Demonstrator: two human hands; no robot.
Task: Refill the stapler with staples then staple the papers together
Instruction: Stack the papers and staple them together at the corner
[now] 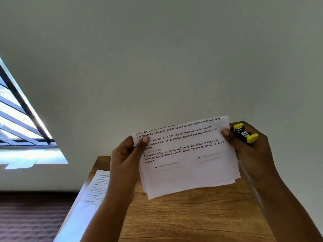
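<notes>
Nearest the camera, a wooden table point(192, 215) fills the lower middle of the view, its grain running across. On the table's left edge lies a printed sheet point(94, 191), partly hanging past the edge and washed pale by light.

Above the table, both forearms rise to a small stack of printed papers point(188, 165) held up off the tabletop, the sheets fanned a little at the lower edge so more than one layer shows. The left hand point(125, 159) pinches the stack's upper left corner, thumb on the printed face and fingers curled behind. The right hand point(251, 154) grips the stack's upper right edge with the thumb on the front, and the same hand holds a small black and yellow stapler point(245, 133) against its fingers, just right of the papers' top right corner. The stapler sits beside the papers' edge; whether the sheets lie between its halves cannot be told.

Beyond the table, a plain pale wall point(174, 58) takes up most of the view. Far left of the table, a barred window point(21, 119) glows bright, and a dark floor point(31, 220) runs below it.
</notes>
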